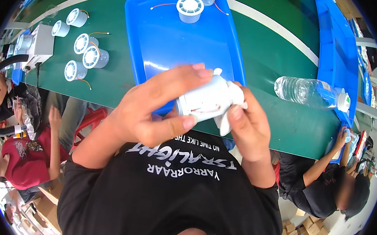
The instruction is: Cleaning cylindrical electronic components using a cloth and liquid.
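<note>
My left hand point(154, 104) wraps its fingers and thumb around a white cylindrical housing point(203, 96), tilted in front of my chest over the tray's near edge. At the housing's right end, my right hand point(250, 126) pinches a smaller white piece point(235, 94) between thumb and fingers. White flaps point(224, 123) stick out below that piece; whether they are cloth or plastic I cannot tell. The palm sides of both hands are partly hidden. Beyond them lies a blue tray point(180, 42) holding a white round fan-like unit point(190, 9) with thin wires, and another behind it.
Several similar white units point(95, 57) stand at the left of the green table point(262, 57), near a grey box point(40, 46). A clear plastic bottle point(306, 91) lies on its side at the right, by blue bins point(339, 54). People sit at left point(28, 158) and right point(319, 187).
</note>
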Motion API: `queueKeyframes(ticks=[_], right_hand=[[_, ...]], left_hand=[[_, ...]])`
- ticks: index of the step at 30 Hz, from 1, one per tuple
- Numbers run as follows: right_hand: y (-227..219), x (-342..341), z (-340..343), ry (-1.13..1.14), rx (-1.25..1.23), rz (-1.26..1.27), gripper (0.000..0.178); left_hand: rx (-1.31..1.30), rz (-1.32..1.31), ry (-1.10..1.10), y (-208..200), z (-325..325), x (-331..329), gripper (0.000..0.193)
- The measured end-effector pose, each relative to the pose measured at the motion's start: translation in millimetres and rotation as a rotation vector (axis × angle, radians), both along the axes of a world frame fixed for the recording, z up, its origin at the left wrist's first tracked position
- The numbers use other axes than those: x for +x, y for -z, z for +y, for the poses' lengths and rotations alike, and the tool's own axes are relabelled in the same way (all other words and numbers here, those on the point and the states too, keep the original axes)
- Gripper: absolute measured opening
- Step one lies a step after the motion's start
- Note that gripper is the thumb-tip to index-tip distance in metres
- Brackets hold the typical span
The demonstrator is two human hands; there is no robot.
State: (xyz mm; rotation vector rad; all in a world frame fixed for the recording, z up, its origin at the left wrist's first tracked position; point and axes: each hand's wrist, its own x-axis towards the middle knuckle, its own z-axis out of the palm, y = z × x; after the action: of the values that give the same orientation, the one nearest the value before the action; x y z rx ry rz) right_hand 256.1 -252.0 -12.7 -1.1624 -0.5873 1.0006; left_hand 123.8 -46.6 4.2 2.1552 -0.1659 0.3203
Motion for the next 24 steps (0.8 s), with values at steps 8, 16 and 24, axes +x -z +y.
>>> queueKeyframes(ticks=[8,16,24], right_hand=[[6,-10,4,0.269,0.021,-0.564,0.018],[1,-3,-7,0.242,0.151,-0.191,0.034],[-3,-2,-7,0.184,-0.029,-0.676,0.022]], left_hand=[[-0.19,-0.241,-0.083,22,-13,16,0.045],[-0.856,0.134,-0.116,14,-17,9,0.073],[-0.664,0.142,-0.144,2,-12,4,0.07]])
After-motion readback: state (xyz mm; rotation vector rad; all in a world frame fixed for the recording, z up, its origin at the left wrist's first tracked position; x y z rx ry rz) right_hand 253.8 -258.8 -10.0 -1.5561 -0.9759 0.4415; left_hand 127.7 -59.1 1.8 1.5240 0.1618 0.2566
